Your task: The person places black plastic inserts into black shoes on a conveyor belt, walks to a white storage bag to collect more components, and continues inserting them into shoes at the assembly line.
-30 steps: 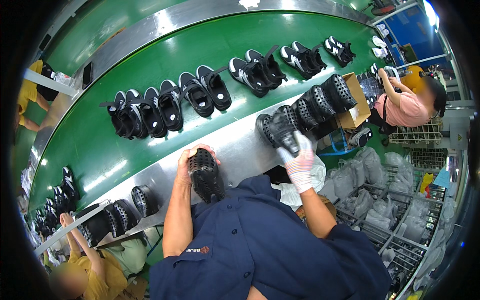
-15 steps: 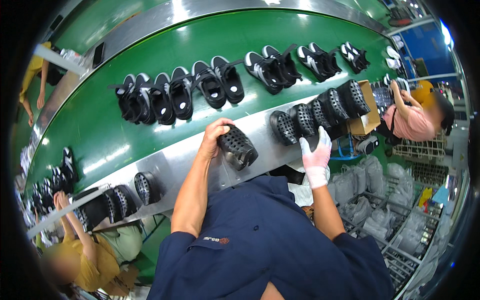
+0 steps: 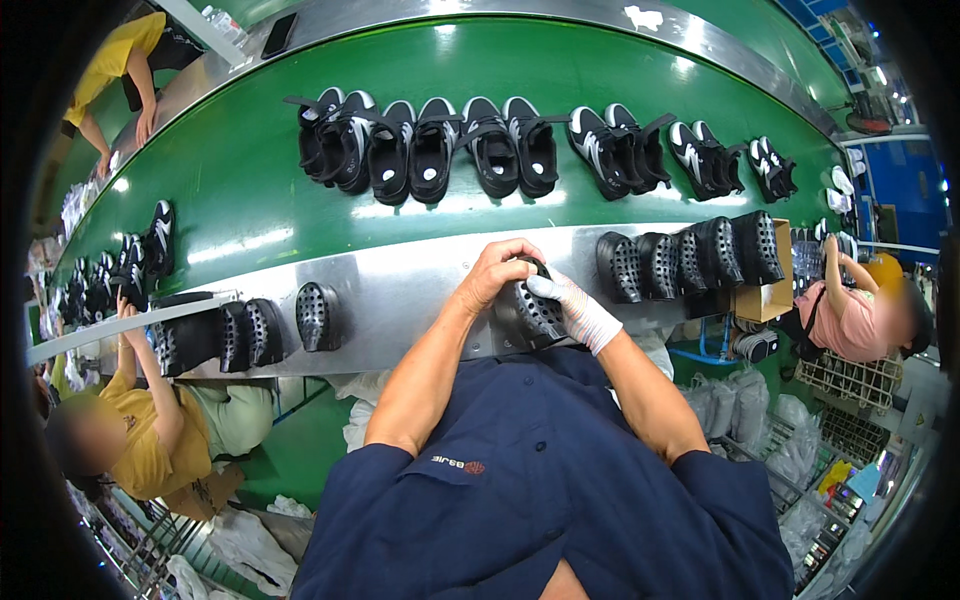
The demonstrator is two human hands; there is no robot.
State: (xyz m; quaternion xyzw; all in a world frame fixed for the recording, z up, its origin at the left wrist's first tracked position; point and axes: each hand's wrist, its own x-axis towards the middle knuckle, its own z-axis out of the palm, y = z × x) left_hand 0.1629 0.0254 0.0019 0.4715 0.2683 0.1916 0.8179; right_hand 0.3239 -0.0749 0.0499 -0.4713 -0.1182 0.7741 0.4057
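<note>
Black perforated form, one, head view: centre of the frame, upright with a slight tilt, gripped between the two hands, just above the navy shirt. Whether its lower end touches the bench cannot be told.

Left hand, bare: curled narrow over the form's upper end, fingers bent.

Right hand, in a pale striped glove: closed around the form's right side, thumb laid near its top; the remaining fingers are partly hidden.

Bench, bare metal: bears a row of five like forms right of centre; a single form left of centre; a further group of forms at left.

Green surface, glossy, beyond the bench: carries six pairs of black shoes with white and grey trim, across the upper middle; more shoes at left.

Brown carton, right, beside the row's end.

Dark phone, upper left, on a metal border.

Co-worker in yellow, lower left; co-worker in pink, right; another person in yellow, upper left.
</note>
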